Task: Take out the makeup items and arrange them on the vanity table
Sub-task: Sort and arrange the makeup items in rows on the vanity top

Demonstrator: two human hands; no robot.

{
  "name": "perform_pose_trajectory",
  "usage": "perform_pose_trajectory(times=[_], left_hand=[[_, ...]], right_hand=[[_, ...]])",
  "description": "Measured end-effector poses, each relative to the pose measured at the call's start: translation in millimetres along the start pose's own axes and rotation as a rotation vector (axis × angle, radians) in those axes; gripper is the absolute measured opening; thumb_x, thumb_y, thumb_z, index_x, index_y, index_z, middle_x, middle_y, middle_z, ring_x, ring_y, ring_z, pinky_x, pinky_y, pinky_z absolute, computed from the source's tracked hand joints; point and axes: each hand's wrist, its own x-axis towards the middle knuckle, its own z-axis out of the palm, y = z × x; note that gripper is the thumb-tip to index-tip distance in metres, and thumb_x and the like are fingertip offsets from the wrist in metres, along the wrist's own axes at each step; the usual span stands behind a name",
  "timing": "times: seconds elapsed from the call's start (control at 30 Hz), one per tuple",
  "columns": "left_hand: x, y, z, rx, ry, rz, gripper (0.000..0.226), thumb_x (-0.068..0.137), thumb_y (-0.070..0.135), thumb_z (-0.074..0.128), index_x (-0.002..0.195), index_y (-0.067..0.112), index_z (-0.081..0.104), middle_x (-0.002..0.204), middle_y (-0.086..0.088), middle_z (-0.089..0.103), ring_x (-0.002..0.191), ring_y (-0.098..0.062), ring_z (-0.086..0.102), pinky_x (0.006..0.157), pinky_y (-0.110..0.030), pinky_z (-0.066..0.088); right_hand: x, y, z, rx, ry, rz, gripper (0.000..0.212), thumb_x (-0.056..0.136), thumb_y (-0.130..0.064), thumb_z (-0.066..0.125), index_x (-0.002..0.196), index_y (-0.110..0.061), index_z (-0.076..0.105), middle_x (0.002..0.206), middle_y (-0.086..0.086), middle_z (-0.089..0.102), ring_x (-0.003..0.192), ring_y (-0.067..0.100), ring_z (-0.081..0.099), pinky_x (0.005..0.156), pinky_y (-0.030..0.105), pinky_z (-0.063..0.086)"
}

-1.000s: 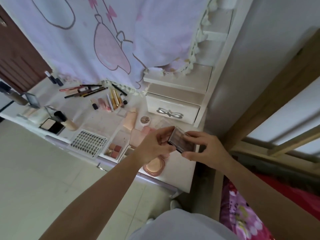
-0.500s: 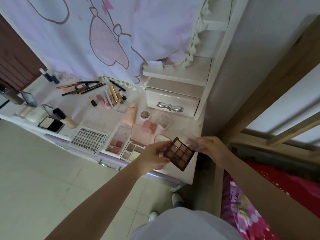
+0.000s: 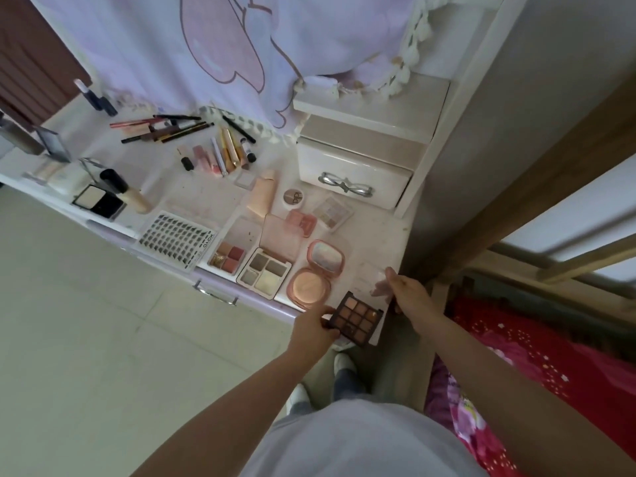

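Dark palette [image 3: 358,317] is pinched at near-left corner by left hand [image 3: 315,330], thumb on top; pans are kept face up, probably so shades stay visible once set down. Palette is held at table [image 3: 375,242] front corner, just right of left fingers; contact with table cannot be told. Clear lid [image 3: 370,280] is gripped at edge by right hand [image 3: 406,292], just beyond right fingers, kept apart from palette. Peach compact [image 3: 309,287] lies just beyond left fingers; open slot beside it is judged intended spot.
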Motion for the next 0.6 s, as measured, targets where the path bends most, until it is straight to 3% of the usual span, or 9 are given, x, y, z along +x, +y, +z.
perform_pose_trajectory(times=[0.13, 0.27, 0.47, 0.6], left_hand=[[1, -6, 2, 0.037, 0.09, -0.014, 0.031, 0.083, 0.008, 0.06, 0.114, 0.01, 0.057, 0.099, -0.009, 0.069, 0.088, -0.022, 0.066, 0.077, -0.022, 0.048], [4, -9, 6, 0.115, 0.107, 0.002, 0.037, 0.084, 0.007, 0.056, 0.12, 0.013, 0.052, 0.098, -0.007, 0.068, 0.087, -0.016, 0.062, 0.075, -0.02, 0.044], [4, -6, 9, 0.172, 0.044, 0.028, 0.028, 0.085, 0.01, 0.057, 0.113, 0.008, 0.055, 0.106, -0.006, 0.065, 0.094, -0.013, 0.057, 0.072, -0.013, 0.034], [5, -5, 9, 0.21, 0.011, 0.095, 0.021, 0.087, 0.009, 0.055, 0.107, 0.005, 0.058, 0.105, -0.008, 0.065, 0.084, -0.005, 0.046, 0.058, -0.002, 0.032]], right_hand=[[14, -4, 6, -0.017, -0.027, -0.002, 0.035, 0.098, -0.033, 0.036, 0.102, -0.007, 0.059, 0.09, 0.003, 0.065, 0.079, 0.017, 0.052, 0.066, 0.024, 0.041], [25, -1, 7, -0.036, -0.055, -0.002, 0.027, 0.095, -0.033, 0.043, 0.085, -0.014, 0.06, 0.102, 0.016, 0.066, 0.085, 0.024, 0.057, 0.083, 0.036, 0.048], [35, -2, 5, 0.003, -0.019, -0.031, 0.031, 0.096, -0.03, 0.043, 0.1, -0.005, 0.06, 0.091, 0.006, 0.066, 0.081, 0.018, 0.058, 0.076, 0.026, 0.049], [42, -7, -1, -0.038, 0.007, -0.033, 0.027, 0.095, -0.032, 0.043, 0.095, -0.009, 0.059, 0.093, 0.005, 0.063, 0.084, 0.019, 0.058, 0.081, 0.03, 0.049]])
